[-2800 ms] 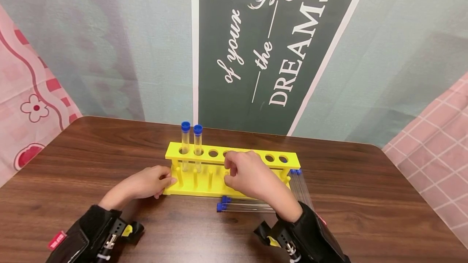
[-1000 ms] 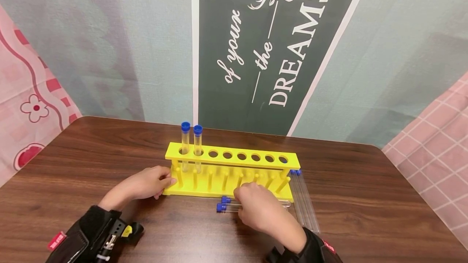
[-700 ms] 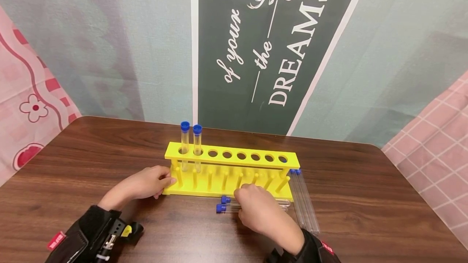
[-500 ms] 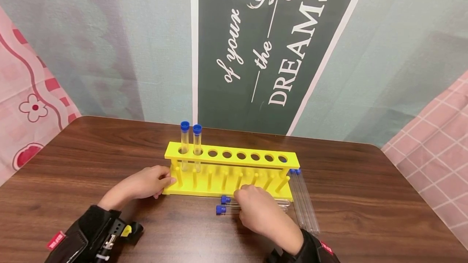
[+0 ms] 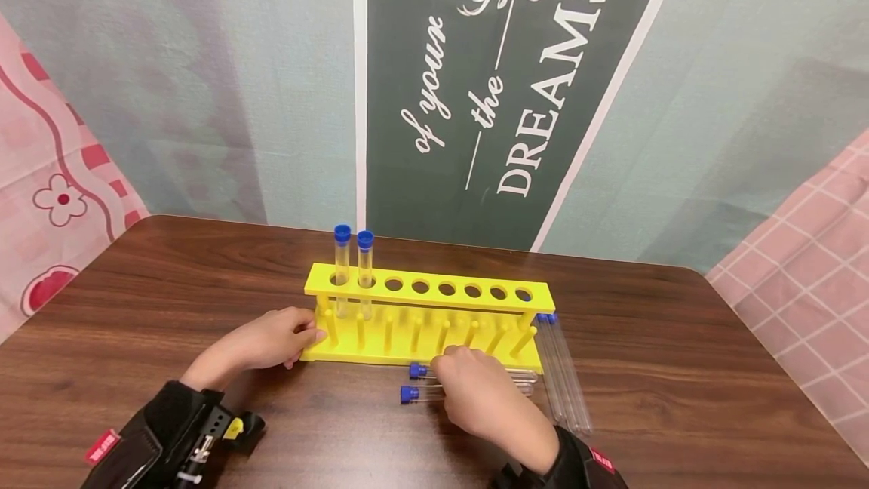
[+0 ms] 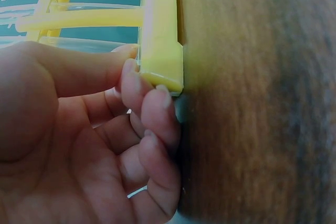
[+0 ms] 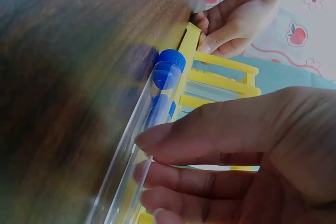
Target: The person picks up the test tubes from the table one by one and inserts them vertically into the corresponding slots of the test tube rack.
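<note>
1. Left hand pinches the left end of the base of the yellow test tube rack; the left wrist view shows the thumb above and curled fingers at the base corner.
2. Right hand is down over two test tubes lying in front of the rack. In the right wrist view thumb and fingertips are slightly apart at the clear tube walls; cannot tell if it grips one.
3. Hands are well apart from each other.
4. Rack stands upright on the brown wood-grain tabletop, eight holes along the top bar, a row of pegs on the base.
5. Back-left test tube and its neighbour, the second test tube, stand upright in the two leftmost holes, blue caps up.
6. Near lying test tube and far lying test tube lie roughly along the rack front, blue caps to the left, hand covering their middles.
7. Two more capped tubes lie side by side just right of the rack, caps at the far end.
8. Behind: blue-grey backdrop with a dark panel lettered "of your the DREAMS" and a deer head.
9. Pink patterned cloth at left, pink grid cloth at right.
</note>
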`<state>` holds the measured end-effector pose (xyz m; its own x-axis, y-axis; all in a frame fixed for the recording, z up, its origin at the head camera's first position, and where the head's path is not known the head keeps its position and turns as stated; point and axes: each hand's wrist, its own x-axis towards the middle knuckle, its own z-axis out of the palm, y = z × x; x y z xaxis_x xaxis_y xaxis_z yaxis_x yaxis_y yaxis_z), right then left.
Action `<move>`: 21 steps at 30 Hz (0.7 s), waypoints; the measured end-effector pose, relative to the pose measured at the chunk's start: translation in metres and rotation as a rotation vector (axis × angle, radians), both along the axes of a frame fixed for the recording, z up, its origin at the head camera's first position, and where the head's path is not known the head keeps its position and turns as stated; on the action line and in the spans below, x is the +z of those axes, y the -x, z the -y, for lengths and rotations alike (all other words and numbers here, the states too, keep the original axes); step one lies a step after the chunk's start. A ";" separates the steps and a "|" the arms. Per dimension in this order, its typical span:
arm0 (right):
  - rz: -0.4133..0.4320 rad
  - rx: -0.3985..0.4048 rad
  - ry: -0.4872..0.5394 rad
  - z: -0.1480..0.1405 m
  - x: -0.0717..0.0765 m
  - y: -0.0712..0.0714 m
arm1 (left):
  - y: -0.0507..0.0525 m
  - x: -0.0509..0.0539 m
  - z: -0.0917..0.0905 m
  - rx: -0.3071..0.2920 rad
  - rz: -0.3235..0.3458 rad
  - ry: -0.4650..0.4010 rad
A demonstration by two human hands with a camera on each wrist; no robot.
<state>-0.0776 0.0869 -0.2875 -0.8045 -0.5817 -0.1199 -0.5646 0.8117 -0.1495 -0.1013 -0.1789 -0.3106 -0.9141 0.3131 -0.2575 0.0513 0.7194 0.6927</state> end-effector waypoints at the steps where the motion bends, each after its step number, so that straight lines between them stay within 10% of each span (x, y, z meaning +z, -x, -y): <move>1: -0.003 0.000 -0.006 0.000 0.000 0.000 | 0.000 0.000 0.000 -0.001 -0.001 0.000; 21: -0.080 0.050 -0.053 0.001 -0.005 -0.003 | 0.001 -0.001 0.001 -0.004 0.000 0.006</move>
<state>-0.0751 0.0857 -0.2927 -0.7830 -0.6156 -0.0886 -0.6128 0.7880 -0.0598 -0.1019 -0.1796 -0.3112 -0.9130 0.3150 -0.2594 0.0538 0.7231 0.6887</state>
